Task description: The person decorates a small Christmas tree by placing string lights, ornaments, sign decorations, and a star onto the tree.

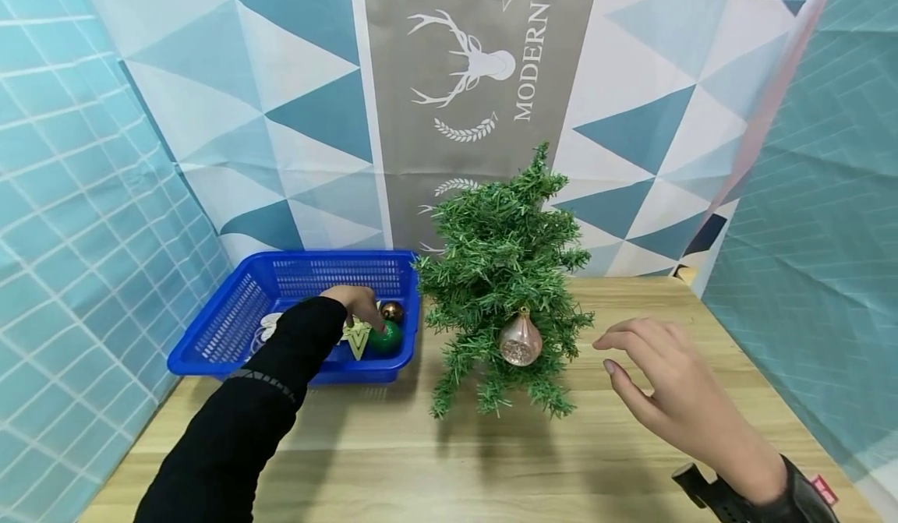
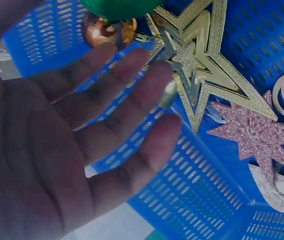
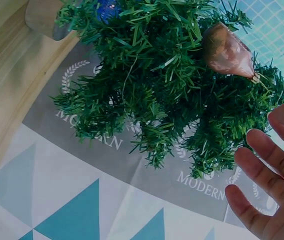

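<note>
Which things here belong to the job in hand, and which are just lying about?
Likely in the job:
tree
hanging drop
blue ornament
basket
green ball
copper ball
gold star
pink star

Likely just surroundings:
table
deer cloth
tile-print cloth

A green artificial tree with fine plastic-looking needles (image 3: 167,80) occupies the centre of the right wrist view. A smooth, pale brownish-grey base (image 3: 44,20) stands on the light wood-grain table (image 3: 7,75), near the edge bordering the grey printed cloth lettered "MODERN" (image 3: 132,162). A glossy pinkish-copper teardrop ornament (image 3: 227,52) hangs among the branches; needles partly cover a shiny blue ornament (image 3: 107,10). The right hand (image 3: 281,192), fingers slightly spread, is positioned near the needles; contact cannot be determined.
</note>
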Demonstrator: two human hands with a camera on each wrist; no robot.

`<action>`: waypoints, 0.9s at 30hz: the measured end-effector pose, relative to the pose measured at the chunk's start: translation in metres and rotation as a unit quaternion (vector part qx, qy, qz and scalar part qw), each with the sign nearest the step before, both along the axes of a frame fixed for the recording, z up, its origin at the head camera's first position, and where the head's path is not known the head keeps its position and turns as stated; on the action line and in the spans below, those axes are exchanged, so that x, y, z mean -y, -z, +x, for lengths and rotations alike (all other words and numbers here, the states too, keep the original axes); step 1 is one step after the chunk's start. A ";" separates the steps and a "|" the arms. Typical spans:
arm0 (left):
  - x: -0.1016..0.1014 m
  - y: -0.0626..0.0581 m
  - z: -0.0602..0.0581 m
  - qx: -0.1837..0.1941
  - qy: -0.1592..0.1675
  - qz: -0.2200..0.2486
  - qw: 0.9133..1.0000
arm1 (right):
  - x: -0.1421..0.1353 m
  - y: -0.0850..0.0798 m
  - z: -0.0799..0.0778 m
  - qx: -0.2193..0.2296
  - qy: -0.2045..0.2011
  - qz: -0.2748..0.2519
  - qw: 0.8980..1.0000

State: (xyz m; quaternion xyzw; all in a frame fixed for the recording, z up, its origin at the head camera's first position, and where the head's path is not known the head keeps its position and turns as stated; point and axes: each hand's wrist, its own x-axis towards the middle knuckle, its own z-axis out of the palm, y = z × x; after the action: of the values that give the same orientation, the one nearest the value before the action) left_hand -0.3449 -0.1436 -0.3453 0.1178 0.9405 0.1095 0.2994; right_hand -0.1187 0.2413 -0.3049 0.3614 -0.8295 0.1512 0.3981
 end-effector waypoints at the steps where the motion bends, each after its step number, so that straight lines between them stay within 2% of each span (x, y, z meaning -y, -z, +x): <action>1: 0.000 0.002 -0.002 0.007 0.002 -0.001 1.000 | 0.000 0.001 0.000 0.002 -0.001 0.001 1.000; 6: -0.006 0.011 -0.009 0.026 0.010 -0.016 0.999 | -0.002 0.003 0.000 0.009 0.000 0.003 1.000; 10: -0.010 0.022 -0.014 0.022 -0.005 -0.022 1.000 | -0.002 0.005 0.001 0.013 -0.003 0.007 1.000; 13: -0.008 0.024 -0.015 0.021 -0.010 -0.007 1.000 | -0.002 0.006 0.002 0.014 -0.003 0.008 1.000; 14: -0.003 0.027 -0.020 0.024 0.005 0.006 1.000 | -0.001 0.006 0.002 0.015 -0.004 0.008 1.000; 17: 0.006 0.014 -0.018 0.019 0.041 0.023 0.999 | 0.001 0.007 0.001 0.015 -0.005 0.006 1.000; 20: 0.014 -0.007 -0.010 -0.006 0.066 0.047 0.997 | 0.003 0.008 0.001 0.015 -0.008 0.005 1.000; 22: 0.017 -0.026 0.004 -0.030 0.058 0.062 0.996 | 0.004 0.009 0.000 0.015 -0.011 0.005 1.000; 27: 0.028 -0.056 0.025 -0.081 0.044 0.140 0.986 | 0.010 0.011 -0.004 0.014 -0.021 0.004 1.000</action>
State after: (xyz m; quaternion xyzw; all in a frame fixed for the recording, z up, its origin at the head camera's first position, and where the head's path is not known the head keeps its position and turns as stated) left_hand -0.3201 -0.1719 -0.2891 0.2084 0.9309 0.2166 0.2077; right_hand -0.1224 0.2318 -0.3159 0.3781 -0.8279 0.1614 0.3816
